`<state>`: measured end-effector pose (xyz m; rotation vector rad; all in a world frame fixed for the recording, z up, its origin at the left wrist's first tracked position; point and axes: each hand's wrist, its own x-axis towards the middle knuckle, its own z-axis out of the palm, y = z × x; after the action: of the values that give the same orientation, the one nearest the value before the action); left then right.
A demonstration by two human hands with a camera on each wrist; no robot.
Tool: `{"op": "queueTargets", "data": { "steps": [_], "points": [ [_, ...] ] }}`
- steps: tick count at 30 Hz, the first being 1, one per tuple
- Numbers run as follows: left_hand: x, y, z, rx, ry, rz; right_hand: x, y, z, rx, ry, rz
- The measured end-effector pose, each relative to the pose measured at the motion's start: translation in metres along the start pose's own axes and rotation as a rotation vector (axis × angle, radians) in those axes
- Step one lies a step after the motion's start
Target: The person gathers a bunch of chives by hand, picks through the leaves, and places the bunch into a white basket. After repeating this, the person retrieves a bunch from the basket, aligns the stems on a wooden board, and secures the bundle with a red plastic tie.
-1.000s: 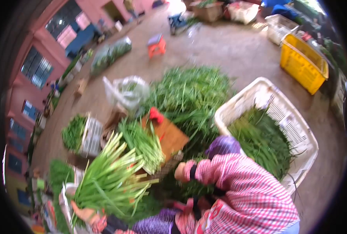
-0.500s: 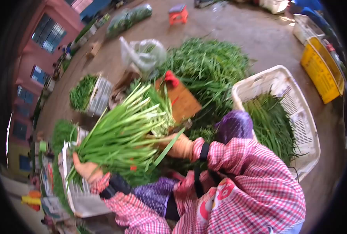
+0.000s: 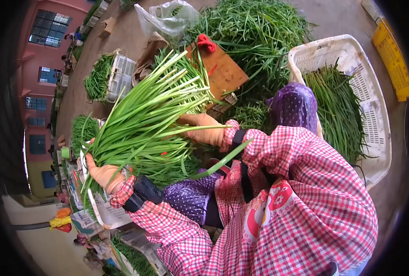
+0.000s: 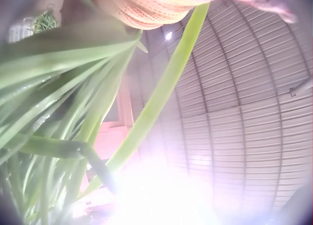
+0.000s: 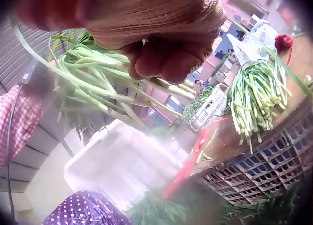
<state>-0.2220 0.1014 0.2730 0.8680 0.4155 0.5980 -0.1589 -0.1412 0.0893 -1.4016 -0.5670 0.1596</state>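
Observation:
A large fanned bunch of garlic chives (image 3: 144,119), pale stem ends pointing up and right, lies across both hands in the head view. My left hand (image 3: 105,177), in a peach knit glove, grips its leafy end. At the stem side my right hand (image 3: 204,129) has its front part hidden by stalks. Curled fingers of that hand (image 5: 161,44) show in the right wrist view, with stems passing just behind them. In the left wrist view, leaves (image 4: 58,88) hang beside the glove. A second bunch (image 5: 257,95) lies on the wooden board (image 3: 223,69).
Beyond the board is a big heap of greens (image 3: 259,27). To the right stands a white basket (image 3: 374,124) part filled with chives. A smaller white crate (image 3: 121,76) and a clear plastic bag (image 3: 163,20) are farther off. Red ties (image 3: 206,43) lie on the board.
My right hand has moved left from beside the board to the bunch's stems. The left hand keeps its grip on the leaves. The head view has tilted downward.

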Motion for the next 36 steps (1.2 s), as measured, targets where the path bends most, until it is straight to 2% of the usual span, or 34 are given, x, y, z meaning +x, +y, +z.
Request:
{"op": "queueTargets", "data": {
  "steps": [1,2,4,6,8,9,12,13,14,17,21,22,23,24,26,28,31,32,34,35,36],
  "points": [
    [-0.002,-0.002,0.004,0.054,-0.012,0.007,0.003,-0.023,-0.005,0.32,-0.137,0.295],
    [0.0,-0.003,0.004,0.066,-0.003,0.001,0.01,-0.019,0.001,0.462,-0.159,0.473],
    [0.006,-0.002,0.0,0.02,-0.042,0.016,0.018,-0.019,0.008,0.656,-0.159,0.497],
    [0.009,0.005,-0.005,0.089,-0.076,0.002,0.01,-0.025,0.0,0.742,-0.112,0.484],
    [0.007,0.01,0.001,0.191,-0.079,0.008,0.006,-0.012,-0.005,0.776,-0.155,0.471],
    [0.017,0.014,-0.002,0.156,0.01,0.016,0.007,0.001,-0.007,0.775,-0.222,0.504],
    [0.004,0.017,0.017,0.228,0.026,0.043,0.002,0.026,-0.013,0.908,-0.275,0.432],
    [-0.009,0.014,0.037,0.238,0.088,0.062,-0.003,0.036,-0.019,0.965,-0.337,0.429],
    [-0.02,0.01,0.05,0.247,0.151,0.082,-0.011,0.033,-0.022,0.817,-0.359,0.381],
    [0.002,0.025,0.02,0.278,0.1,0.039,-0.019,0.056,-0.024,0.57,-0.449,0.373],
    [0.012,0.032,0.008,0.333,0.016,0.093,-0.02,0.073,-0.033,0.504,-0.587,0.342],
    [0.014,0.03,0.006,0.342,-0.021,0.089,-0.02,0.067,-0.036,0.483,-0.528,0.468],
    [0.013,0.032,0.004,0.428,-0.036,0.11,-0.022,0.07,-0.04,0.454,-0.511,0.455],
    [-0.012,0.019,0.029,0.485,0.027,0.16,-0.024,0.074,-0.043,0.429,-0.498,0.443],
    [0.006,0.029,0.013,0.564,-0.072,0.264,-0.029,0.072,-0.051,0.413,-0.466,0.526],
    [0.004,0.026,0.025,0.455,-0.012,0.22,-0.032,0.067,-0.053,0.333,-0.429,0.577],
    [0.021,0.028,0.021,0.318,-0.107,0.15,-0.034,0.072,-0.049,0.32,-0.411,0.594],
    [0.018,0.028,0.027,0.289,-0.07,0.097,-0.037,0.074,-0.049,0.307,-0.417,0.595],
    [0.023,0.03,0.027,0.31,-0.12,0.077,-0.044,0.082,-0.044,0.423,-0.338,0.607],
    [0.043,0.043,0.019,0.327,-0.135,0.007,-0.045,0.086,-0.041,0.395,-0.328,0.611],
    [0.104,0.057,-0.014,0.382,-0.229,0.004,-0.044,0.086,-0.043,0.386,-0.319,0.641]
  ]
}}
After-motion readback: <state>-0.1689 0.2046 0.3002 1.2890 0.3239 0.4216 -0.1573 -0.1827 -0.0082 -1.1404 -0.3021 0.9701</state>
